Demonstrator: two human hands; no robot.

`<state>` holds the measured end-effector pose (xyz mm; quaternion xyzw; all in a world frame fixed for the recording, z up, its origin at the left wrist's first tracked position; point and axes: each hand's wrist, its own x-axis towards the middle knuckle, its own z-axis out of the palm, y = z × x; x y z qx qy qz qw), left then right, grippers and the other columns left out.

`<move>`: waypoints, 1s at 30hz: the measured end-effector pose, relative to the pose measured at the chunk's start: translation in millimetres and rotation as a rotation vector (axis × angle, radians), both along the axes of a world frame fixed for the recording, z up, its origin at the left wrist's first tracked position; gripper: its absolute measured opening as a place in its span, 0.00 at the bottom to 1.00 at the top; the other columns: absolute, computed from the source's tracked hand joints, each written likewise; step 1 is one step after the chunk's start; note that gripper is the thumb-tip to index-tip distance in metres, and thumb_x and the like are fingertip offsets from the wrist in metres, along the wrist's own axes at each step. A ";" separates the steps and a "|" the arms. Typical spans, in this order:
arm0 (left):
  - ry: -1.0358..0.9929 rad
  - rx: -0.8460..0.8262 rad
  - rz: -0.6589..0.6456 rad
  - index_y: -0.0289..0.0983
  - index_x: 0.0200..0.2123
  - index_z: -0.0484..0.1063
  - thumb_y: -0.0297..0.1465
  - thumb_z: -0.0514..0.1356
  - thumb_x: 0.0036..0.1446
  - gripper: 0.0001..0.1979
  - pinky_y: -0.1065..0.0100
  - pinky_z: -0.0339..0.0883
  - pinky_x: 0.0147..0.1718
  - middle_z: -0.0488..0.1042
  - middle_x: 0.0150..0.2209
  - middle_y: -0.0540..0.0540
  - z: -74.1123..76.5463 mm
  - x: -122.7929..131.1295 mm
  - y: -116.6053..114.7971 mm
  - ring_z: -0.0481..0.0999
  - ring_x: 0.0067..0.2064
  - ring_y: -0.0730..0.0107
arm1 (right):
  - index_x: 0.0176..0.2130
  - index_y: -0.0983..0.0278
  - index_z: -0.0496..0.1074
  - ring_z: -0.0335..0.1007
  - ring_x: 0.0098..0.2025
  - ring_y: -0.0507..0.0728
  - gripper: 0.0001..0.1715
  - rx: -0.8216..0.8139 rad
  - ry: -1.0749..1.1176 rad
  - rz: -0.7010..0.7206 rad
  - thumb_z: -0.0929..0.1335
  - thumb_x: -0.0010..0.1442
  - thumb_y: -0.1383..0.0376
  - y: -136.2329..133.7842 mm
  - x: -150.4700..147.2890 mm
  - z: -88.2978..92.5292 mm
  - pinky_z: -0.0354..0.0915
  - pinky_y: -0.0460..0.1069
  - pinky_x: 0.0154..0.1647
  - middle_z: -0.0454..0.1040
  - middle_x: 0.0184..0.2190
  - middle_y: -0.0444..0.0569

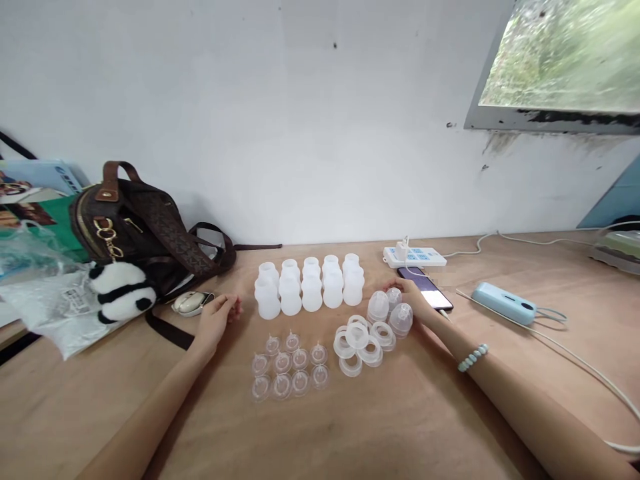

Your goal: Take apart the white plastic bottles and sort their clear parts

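My left hand point(219, 316) rests on the table left of the bottles, fingers loosely curled and slightly apart, holding nothing. My right hand point(409, 293) reaches behind three clear domed caps point(379, 307), its fingers stretched out along their far side; whether it touches them I cannot tell. Two rows of frosted white baby bottles point(312, 293), without tops, stand upright in the middle. In front of them lie several clear silicone teats point(283, 363) in loose rows. Translucent collar rings point(357, 335) sit in a heap between the teats and the caps, some overlapping.
A brown backpack point(145, 220) with a panda charm point(123, 292) and a computer mouse point(191, 303) are at left, beside a plastic bag point(45, 300). A phone point(425, 289), power strip point(415, 256), light blue device point(503, 303) and white cables lie at right. A wall closes the back.
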<state>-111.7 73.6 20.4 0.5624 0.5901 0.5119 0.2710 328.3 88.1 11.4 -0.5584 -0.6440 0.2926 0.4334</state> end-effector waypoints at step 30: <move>0.793 0.047 -0.263 0.40 0.27 0.61 0.37 0.50 0.56 0.09 0.64 0.58 0.29 0.66 0.25 0.49 -9.3 8.9 -7.3 0.67 0.28 0.61 | 0.30 0.61 0.65 0.68 0.32 0.57 0.04 0.189 -0.660 0.111 0.64 0.52 0.71 4.9 23.7 -24.8 0.62 0.48 0.34 0.74 0.30 0.49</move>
